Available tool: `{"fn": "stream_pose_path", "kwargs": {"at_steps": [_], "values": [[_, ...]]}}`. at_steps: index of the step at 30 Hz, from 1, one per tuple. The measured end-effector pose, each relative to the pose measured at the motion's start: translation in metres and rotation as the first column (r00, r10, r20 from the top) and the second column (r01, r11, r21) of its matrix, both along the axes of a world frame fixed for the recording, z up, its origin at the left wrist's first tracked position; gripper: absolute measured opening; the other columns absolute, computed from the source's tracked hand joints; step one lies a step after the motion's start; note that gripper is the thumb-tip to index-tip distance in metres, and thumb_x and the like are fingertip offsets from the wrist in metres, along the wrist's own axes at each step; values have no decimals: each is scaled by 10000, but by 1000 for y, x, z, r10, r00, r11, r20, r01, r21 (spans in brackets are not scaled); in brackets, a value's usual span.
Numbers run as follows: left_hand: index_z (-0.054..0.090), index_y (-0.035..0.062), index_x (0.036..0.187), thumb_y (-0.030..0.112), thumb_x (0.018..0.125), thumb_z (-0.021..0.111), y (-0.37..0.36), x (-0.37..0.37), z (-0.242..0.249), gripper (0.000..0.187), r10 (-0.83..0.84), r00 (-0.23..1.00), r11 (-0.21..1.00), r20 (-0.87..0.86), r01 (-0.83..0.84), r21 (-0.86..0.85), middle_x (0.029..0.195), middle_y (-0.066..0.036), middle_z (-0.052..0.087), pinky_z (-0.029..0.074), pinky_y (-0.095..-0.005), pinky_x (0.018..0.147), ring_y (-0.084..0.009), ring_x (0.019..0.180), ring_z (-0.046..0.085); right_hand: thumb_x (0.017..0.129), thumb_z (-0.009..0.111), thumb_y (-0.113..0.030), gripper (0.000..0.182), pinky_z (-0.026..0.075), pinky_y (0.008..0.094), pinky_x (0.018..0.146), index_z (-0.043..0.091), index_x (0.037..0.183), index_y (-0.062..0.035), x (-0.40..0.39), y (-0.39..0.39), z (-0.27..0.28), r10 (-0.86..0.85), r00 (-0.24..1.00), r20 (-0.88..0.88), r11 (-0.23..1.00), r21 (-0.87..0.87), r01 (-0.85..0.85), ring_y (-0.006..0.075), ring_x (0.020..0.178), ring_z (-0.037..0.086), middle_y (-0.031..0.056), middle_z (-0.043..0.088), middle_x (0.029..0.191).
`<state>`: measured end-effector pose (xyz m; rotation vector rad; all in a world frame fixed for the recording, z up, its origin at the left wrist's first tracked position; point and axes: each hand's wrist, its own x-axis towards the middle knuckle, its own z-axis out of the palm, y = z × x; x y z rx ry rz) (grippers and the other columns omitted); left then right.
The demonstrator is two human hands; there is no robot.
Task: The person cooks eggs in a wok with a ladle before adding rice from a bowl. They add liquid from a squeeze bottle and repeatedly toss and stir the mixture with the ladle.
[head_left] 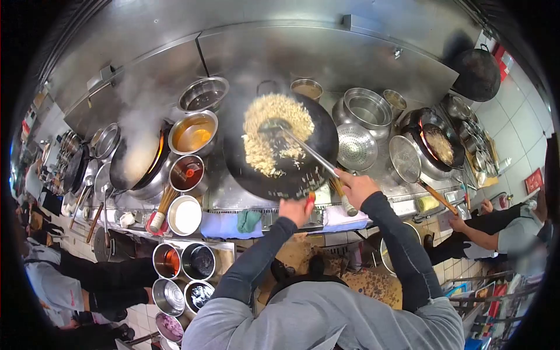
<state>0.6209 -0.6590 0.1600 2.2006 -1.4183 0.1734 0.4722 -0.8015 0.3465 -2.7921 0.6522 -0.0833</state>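
A large black wok fills the middle of the view, tilted, with fried rice heaped toward its far side. Some grains are scattered near the close rim. At that near rim my left hand is closed on the wok; a small red-orange patch shows beside the fingers, too small to name. My right hand is wrapped round the long handle of a metal ladle, whose bowl rests in the rice. Below my right hand a bamboo wok brush leans at the counter edge.
Left of the wok stand pots with orange liquid, red sauce and white contents. A steaming wok has flame at its rim. Right are a perforated strainer and a co-worker's hand on a mesh skimmer.
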Motion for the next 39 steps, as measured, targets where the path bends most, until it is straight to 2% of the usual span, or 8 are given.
{"fn": "stream_pose_path", "kwargs": {"at_steps": [5,7,14,18,21,27,34,39], "values": [[635,131,718,461,911,463,9,8,111,419,-151,981,980,-120,165,115,568,-124,599,401,-456,711,-319,589,604,843,562,-126,512,495,467,715,463,1342,-185,-25,19,24,-17,1000,-14,996,82,19,400,793,615,214,642,877],[637,130,705,476,920,441,-8,39,81,452,-96,986,988,-137,111,107,644,-136,632,420,-448,703,-327,615,613,839,578,-121,509,501,436,721,462,1335,-149,-56,12,29,106,992,68,987,115,-113,386,803,621,199,647,903],[633,122,675,476,911,470,30,8,168,456,-178,962,967,-208,210,144,573,-126,598,499,-432,564,-319,548,615,815,613,-152,465,512,372,735,557,1277,-168,-129,14,187,103,933,-346,986,159,-50,304,819,658,136,672,960],[666,164,753,455,913,484,-18,50,94,379,-134,991,989,19,133,64,581,-95,611,470,-444,691,-293,560,612,816,603,-179,420,514,418,740,582,1236,-160,-55,-12,83,225,970,-88,974,-12,-227,351,806,645,136,676,942],[659,160,786,473,914,439,-13,22,11,403,-21,996,992,-81,30,121,626,-112,638,401,-458,757,-301,615,627,870,528,-178,342,497,499,695,485,1210,-173,-4,6,2,-37,989,-145,999,9,38,422,766,617,225,637,831],[664,155,722,477,909,449,-1,30,95,430,-130,987,967,-95,147,208,656,-102,646,368,-432,724,-290,626,622,894,529,-231,402,490,492,707,452,1288,-221,-90,31,5,-105,992,-76,984,135,114,399,799,628,204,649,836],[674,166,965,500,916,448,-28,76,31,407,161,977,983,-139,-146,115,965,-54,667,355,-483,828,-227,974,587,904,515,-249,501,498,492,728,387,1388,-278,-88,-38,-46,-144,945,-293,987,-108,117,402,803,631,198,652,835],[640,166,1067,520,923,425,-26,79,41,439,161,969,961,-190,-110,255,1074,-47,622,361,-549,865,-235,1096,521,893,526,-198,485,503,463,735,437,1369,-175,-10,-98,-72,-40,975,218,994,106,17,393,804,645,223,659,917]]}}
